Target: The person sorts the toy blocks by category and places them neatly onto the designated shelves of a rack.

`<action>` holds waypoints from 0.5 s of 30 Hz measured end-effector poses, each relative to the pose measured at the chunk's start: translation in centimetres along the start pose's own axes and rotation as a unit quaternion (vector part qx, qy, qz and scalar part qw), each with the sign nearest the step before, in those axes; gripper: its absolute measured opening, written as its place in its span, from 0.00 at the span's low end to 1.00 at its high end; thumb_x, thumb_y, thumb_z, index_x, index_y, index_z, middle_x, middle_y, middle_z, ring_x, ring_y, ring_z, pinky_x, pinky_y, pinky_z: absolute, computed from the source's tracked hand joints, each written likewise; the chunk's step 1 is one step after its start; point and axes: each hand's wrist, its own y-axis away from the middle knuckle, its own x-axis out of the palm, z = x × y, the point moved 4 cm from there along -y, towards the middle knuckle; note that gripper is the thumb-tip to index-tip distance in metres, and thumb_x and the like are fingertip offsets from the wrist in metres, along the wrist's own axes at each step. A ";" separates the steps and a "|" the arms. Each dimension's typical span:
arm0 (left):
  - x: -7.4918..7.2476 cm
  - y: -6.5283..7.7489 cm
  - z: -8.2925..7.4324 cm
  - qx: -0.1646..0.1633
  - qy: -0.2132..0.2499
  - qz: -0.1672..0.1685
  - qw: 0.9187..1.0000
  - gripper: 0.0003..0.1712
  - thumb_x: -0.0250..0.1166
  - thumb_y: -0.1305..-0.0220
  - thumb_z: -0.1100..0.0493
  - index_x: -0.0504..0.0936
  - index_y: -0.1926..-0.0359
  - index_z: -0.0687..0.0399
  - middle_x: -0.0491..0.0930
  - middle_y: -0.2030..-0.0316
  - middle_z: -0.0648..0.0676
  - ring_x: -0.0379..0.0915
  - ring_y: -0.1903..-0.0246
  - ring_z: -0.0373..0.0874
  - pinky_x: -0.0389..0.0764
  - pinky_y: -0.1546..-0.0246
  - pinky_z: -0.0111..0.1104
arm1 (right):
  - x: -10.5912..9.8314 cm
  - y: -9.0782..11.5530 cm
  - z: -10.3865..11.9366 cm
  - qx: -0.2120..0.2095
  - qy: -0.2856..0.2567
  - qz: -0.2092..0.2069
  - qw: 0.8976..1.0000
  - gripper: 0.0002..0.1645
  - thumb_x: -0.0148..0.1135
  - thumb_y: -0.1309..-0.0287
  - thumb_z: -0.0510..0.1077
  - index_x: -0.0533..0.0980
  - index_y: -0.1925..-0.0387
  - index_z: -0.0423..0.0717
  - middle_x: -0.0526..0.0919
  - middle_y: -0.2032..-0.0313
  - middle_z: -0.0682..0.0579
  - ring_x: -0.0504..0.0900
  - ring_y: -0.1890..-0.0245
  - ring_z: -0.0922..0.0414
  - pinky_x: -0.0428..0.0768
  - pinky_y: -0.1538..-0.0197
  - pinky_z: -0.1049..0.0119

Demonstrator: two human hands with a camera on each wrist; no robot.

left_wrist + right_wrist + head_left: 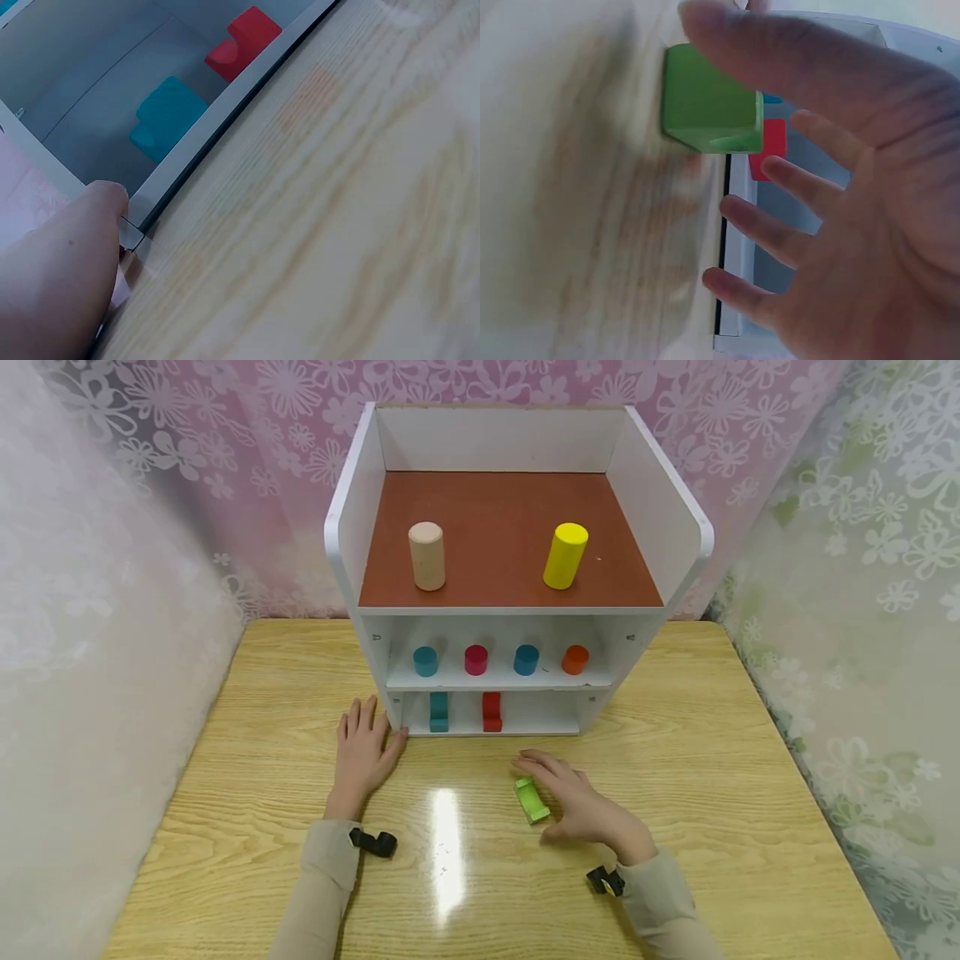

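Note:
My left hand [362, 756] lies with spread fingers on the table beside the shelf's front left corner, and its thumb [101, 201] rests at that corner. My right hand [577, 797] is spread around a green block [532, 800] with a curved hollow, thumb on the near side and fingers beyond it. In the right wrist view the green block [712, 101] sits by the thumb, the fingers fanned out and not closed on it. On the bottom shelf stand a teal block [438, 712] and a red block [491, 712], both with a curved cut-out.
The white shelf unit [480, 612] stands at the table's back. Its top holds a plain wooden cylinder [428, 557] and a yellow cylinder [566, 557]. Several short coloured cylinders, among them an orange one [575, 660], line the middle shelf. Curtains border the wooden table [247, 793].

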 end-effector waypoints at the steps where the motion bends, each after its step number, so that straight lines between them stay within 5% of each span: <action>1: 0.0 0.0 0.0 -0.001 0.000 0.000 1.000 0.36 0.49 0.27 0.37 0.65 0.26 0.48 0.54 0.26 0.63 0.39 0.26 0.65 0.41 0.30 0.60 | 0.1 0.1 0.0 -0.001 -0.001 0.000 1.000 0.65 0.82 0.67 0.32 0.59 0.25 0.50 0.52 0.24 0.47 0.54 0.28 0.39 0.57 0.40 0.25; 15: -0.1 0.0 -0.1 -0.002 -0.001 -0.001 1.000 0.35 0.50 0.28 0.37 0.67 0.27 0.49 0.54 0.26 0.62 0.39 0.26 0.65 0.41 0.30 0.60 | 0.7 -0.2 -0.6 -0.025 0.029 -0.050 0.998 0.49 0.78 0.63 0.33 0.71 0.34 0.50 0.66 0.33 0.48 0.64 0.36 0.40 0.63 0.43 0.36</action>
